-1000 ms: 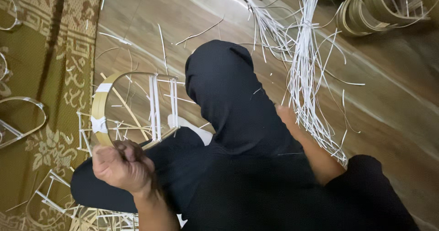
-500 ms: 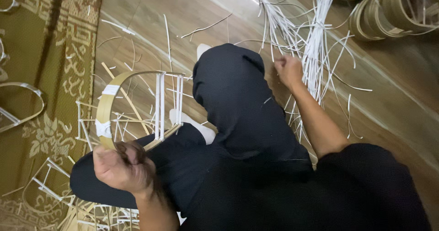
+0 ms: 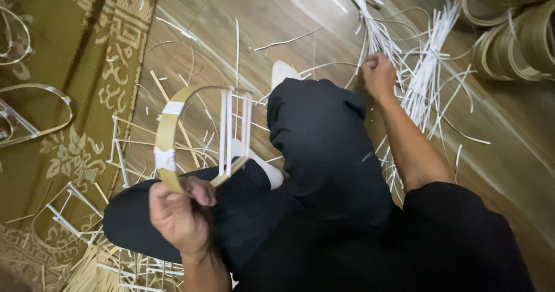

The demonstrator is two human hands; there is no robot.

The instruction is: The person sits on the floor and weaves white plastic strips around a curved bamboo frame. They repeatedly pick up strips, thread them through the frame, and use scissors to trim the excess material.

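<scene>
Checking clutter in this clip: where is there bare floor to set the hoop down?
Barest: wood floor between the patterned mat and the white strip pile. Crowded: around the right hand in the strips, and the frame pieces below the left hand holding the hoop.

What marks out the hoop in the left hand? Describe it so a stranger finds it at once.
Start at the raised dark-trousered knee in the middle of the view; just to its left, the left hand grips a pale bamboo hoop by its lower edge. Unlike the finished frames lying on the patterned mat, it stands upright, has white tape wraps and white upright strips across its opening.
</scene>
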